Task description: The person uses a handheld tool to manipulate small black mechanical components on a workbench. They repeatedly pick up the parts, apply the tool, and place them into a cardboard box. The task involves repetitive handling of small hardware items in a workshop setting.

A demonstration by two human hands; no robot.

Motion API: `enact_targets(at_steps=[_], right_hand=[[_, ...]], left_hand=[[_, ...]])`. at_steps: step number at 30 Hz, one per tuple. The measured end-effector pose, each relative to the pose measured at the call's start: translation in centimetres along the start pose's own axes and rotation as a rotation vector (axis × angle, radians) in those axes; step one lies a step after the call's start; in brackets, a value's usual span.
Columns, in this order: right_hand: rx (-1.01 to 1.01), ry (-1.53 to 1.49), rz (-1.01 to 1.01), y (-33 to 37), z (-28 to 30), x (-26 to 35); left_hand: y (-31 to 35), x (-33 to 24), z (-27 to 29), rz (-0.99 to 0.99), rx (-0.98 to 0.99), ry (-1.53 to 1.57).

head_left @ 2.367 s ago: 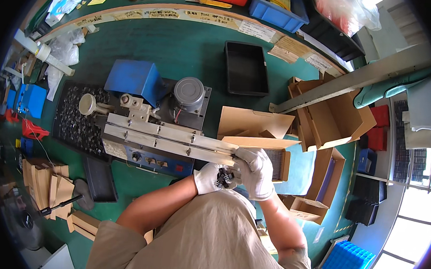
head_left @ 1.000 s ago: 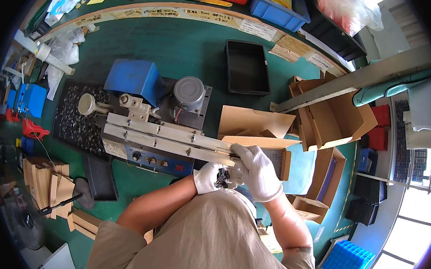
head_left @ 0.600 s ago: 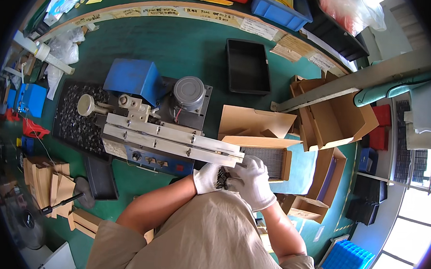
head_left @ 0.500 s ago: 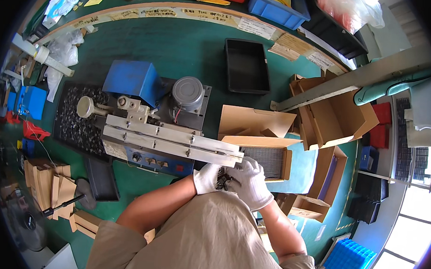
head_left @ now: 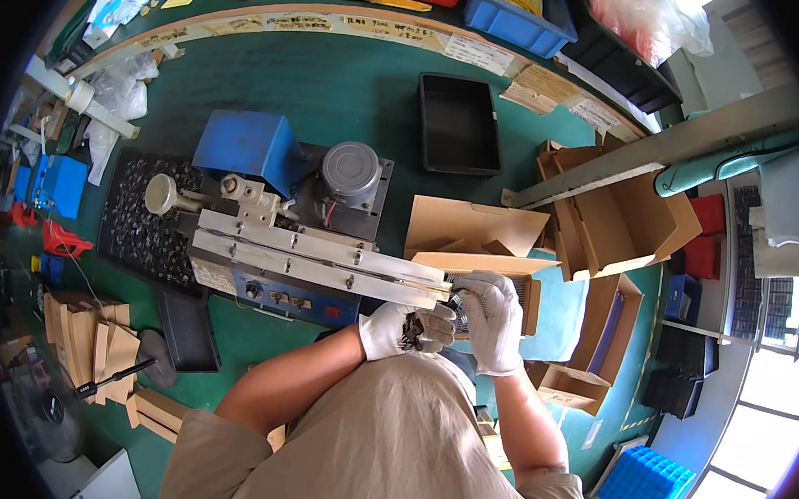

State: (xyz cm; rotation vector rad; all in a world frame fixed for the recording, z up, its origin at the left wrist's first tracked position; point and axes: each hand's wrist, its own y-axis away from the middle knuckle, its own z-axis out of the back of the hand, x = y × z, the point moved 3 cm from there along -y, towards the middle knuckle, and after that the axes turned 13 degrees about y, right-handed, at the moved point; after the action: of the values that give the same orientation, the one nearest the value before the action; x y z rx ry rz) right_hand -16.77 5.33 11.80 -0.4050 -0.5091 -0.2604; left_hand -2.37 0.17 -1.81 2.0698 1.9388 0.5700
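My left hand (head_left: 384,331), in a white glove, is cupped palm up below the end of the machine's rail. A pile of small black parts (head_left: 411,331) lies in its palm. My right hand (head_left: 493,319), also gloved, is at the right end of the long pale metal rail (head_left: 326,266), its fingers closed around a few small dark pieces (head_left: 455,301). The rail belongs to a bench machine with a blue housing (head_left: 247,147) and a round grey motor (head_left: 349,170). Behind the right hand, a cardboard box (head_left: 532,302) holding rows of dark pieces is partly hidden.
Left of the machine, a black tray (head_left: 116,226) holds many loose dark parts. A black bin (head_left: 460,126) stands behind on the green table (head_left: 273,71). Open cardboard boxes (head_left: 632,216) are at the right, beneath a slanting metal post (head_left: 657,155). A dark tray (head_left: 187,333) lies at the front left.
My right hand has moved right and slightly up, away from the left palm to the rail end. My left hand has opened out, showing the black parts in it.
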Motion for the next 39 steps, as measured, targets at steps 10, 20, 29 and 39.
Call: enact_targets(at_steps=[10, 20, 29, 39], right_hand=[[-0.064, 0.014, 0.054, 0.0, -0.3, 1.1], [-0.138, -0.100, -0.170, 1.2, -0.9, 0.8], [-0.091, -0.121, -0.297, 2.7, -1.3, -1.7], [0.214, -0.056, -0.329, 4.9, -2.2, -3.3]], left_hand=[[0.1, -0.1, -0.1, 0.030, 0.094, 0.073], [1.0, -0.1, -0.9, -0.041, -0.012, -0.064], [0.3, 0.2, -0.5, -0.006, -0.030, -0.149], [0.0, 0.5, 0.1, 0.045, -0.137, 0.122]])
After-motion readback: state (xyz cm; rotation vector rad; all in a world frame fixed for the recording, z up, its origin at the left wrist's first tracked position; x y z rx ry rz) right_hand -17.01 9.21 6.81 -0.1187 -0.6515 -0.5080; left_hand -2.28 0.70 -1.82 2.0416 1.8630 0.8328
